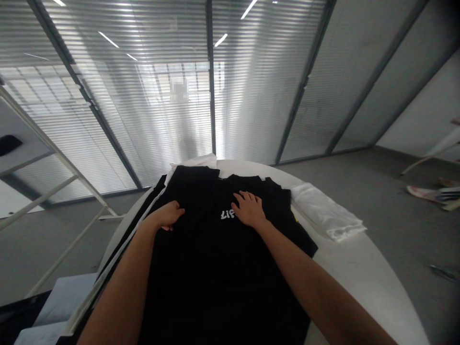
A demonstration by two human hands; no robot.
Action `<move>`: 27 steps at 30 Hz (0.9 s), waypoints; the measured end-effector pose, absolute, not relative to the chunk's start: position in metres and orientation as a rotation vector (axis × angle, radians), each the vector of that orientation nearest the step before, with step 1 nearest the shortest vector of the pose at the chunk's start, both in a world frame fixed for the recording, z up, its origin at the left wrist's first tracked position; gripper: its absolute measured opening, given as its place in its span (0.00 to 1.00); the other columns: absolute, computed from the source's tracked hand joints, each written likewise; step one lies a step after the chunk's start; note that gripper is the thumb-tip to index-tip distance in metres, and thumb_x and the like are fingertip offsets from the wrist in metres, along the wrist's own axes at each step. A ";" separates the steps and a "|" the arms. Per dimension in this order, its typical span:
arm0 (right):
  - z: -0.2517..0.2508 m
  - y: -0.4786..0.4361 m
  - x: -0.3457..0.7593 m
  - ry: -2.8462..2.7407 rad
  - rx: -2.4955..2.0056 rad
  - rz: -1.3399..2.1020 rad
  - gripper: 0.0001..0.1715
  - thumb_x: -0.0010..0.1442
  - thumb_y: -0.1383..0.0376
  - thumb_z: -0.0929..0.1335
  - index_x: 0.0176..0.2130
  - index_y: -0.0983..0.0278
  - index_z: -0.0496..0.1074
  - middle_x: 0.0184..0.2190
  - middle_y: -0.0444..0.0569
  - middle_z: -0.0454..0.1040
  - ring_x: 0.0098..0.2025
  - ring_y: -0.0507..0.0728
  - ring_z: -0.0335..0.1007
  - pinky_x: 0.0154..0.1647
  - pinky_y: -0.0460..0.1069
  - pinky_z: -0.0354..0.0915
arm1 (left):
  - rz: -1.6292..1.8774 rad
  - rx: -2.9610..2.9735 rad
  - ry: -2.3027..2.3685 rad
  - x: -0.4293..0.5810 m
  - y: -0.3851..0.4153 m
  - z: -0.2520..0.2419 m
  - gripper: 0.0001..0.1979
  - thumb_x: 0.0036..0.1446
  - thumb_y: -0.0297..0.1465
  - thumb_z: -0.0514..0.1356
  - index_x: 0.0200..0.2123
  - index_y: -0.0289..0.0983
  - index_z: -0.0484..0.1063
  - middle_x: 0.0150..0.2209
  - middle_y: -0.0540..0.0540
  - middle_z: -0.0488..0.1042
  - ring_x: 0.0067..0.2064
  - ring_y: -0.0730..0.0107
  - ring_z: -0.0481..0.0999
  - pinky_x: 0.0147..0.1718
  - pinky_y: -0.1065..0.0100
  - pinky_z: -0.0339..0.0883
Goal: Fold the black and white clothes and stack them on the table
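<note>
A black T-shirt (215, 268) with white lettering on its chest lies spread over a white round table (359, 268). At its left side, my left hand (168, 215) is closed, thumb and fingers pinching the black fabric. My right hand (249, 207) rests on the chest with fingers spread, covering part of the lettering. Beneath the T-shirt's left edge, a strip of white cloth (118, 258) and more black fabric show. The lower end of the T-shirt runs out of the picture toward me.
A folded white garment (327, 211) lies on the table's right side. White cloth (196, 161) pokes out past the far edge of the T-shirt. To the left stands a white metal frame (77, 175). Glass panels with blinds (247, 105) rise behind the table.
</note>
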State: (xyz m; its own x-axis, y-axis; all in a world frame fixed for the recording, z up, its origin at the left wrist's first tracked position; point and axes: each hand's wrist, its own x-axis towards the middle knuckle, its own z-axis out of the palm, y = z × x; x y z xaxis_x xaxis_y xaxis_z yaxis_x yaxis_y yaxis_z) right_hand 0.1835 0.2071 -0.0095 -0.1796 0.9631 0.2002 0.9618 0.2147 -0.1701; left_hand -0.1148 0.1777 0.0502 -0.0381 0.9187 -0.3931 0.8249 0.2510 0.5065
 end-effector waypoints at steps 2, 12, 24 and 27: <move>-0.010 0.208 0.183 -2.226 -1.819 0.010 0.29 0.65 0.52 0.56 0.62 0.57 0.61 0.64 0.53 0.58 0.65 0.64 0.48 0.60 0.61 0.45 | 0.211 1.568 1.864 -0.115 0.178 0.048 0.13 0.54 0.38 0.57 0.38 0.35 0.69 0.19 0.49 0.67 0.18 0.64 0.71 0.17 0.66 0.65; -0.013 0.209 0.184 -2.220 -1.802 -0.001 0.29 0.65 0.52 0.56 0.61 0.56 0.62 0.63 0.53 0.59 0.64 0.64 0.49 0.60 0.62 0.45 | 0.684 1.352 1.603 -0.117 0.168 0.063 0.25 0.54 0.40 0.60 0.55 0.42 0.64 0.51 0.42 0.72 0.45 0.60 0.76 0.25 0.71 0.70; -0.016 0.212 0.186 -2.218 -1.800 -0.003 0.30 0.65 0.51 0.55 0.61 0.56 0.61 0.63 0.53 0.59 0.64 0.64 0.48 0.60 0.62 0.44 | 0.763 1.165 1.571 -0.126 0.171 0.046 0.28 0.50 0.43 0.62 0.54 0.42 0.68 0.54 0.40 0.71 0.46 0.57 0.76 0.23 0.70 0.69; -0.016 0.211 0.185 -2.217 -1.790 -0.013 0.30 0.65 0.51 0.55 0.61 0.56 0.61 0.63 0.53 0.59 0.64 0.64 0.49 0.59 0.62 0.45 | 0.860 1.146 1.405 -0.126 0.171 0.047 0.27 0.50 0.41 0.64 0.54 0.44 0.68 0.53 0.43 0.72 0.44 0.61 0.77 0.29 0.69 0.72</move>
